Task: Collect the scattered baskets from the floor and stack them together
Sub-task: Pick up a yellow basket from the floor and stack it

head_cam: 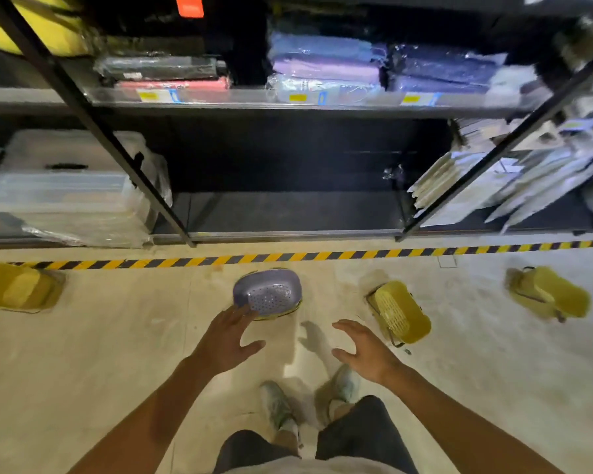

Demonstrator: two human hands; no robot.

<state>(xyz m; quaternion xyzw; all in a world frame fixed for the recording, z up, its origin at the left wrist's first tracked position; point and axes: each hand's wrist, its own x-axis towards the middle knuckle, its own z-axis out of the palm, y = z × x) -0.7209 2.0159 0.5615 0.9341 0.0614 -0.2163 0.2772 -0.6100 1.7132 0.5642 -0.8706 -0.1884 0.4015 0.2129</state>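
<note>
A purple basket [269, 291] lies upside down on the floor straight ahead, over a yellow rim. Right of it a yellow basket [399, 314] lies on its side with its wire handles out. Farther right lies another yellow basket [550, 295], also tipped. A fourth yellow basket [18, 285] sits overturned at the far left. My left hand [228, 338] is open, its fingertips just short of the purple basket's near edge. My right hand [363, 350] is open too, held between the purple basket and the nearest yellow one, touching neither.
A black-and-yellow striped tape line [288, 257] runs across the floor in front of a dark metal shelf rack [288, 234]. Clear plastic bins [65, 186] fill the lower left bay, and packaged goods [493, 189] the lower right. Folded clothes lie on the shelf above.
</note>
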